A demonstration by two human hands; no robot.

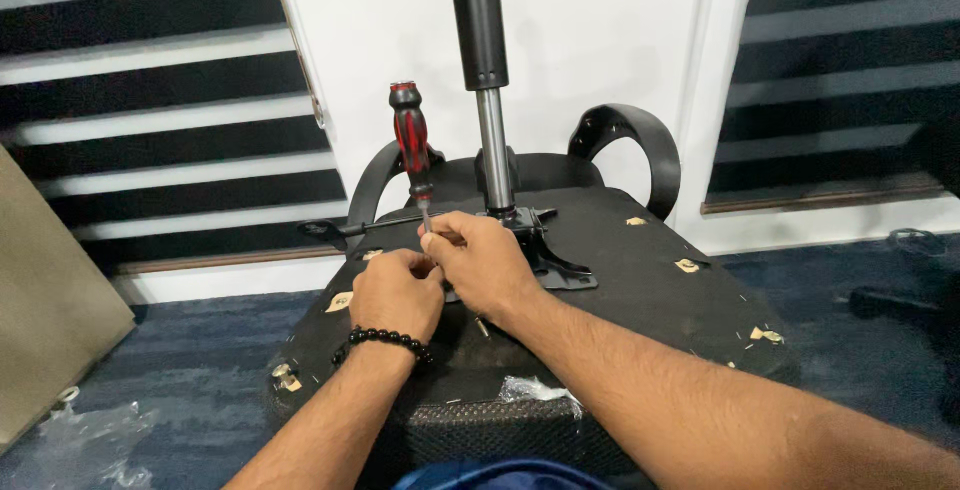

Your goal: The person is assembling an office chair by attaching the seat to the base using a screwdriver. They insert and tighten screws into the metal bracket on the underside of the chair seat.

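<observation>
Just beyond the right hand [482, 260] the gas lift column [493, 150] rises from the mechanism plate [545, 250], blocking straight reach forward. The screwdriver [411, 145] stands upright just above the left hand [397, 293]. A lever rod [375, 225] crosses beyond the left hand. Right of the right hand, the upturned seat underside [640, 290] lies open up to the armrest loop [640, 145].

Can't see the screwdriver [411, 145] tip, my right hand [482, 262] and left hand [397, 293] cover it, plus whatever fastener it's on. Mechanism plate [560, 268] mostly hidden behind the fingers. Gas cylinder [480, 40] top cut off by frame edge. Dark object far right [900, 302] too blurry to ID. Both my elbows run out of frame.
</observation>
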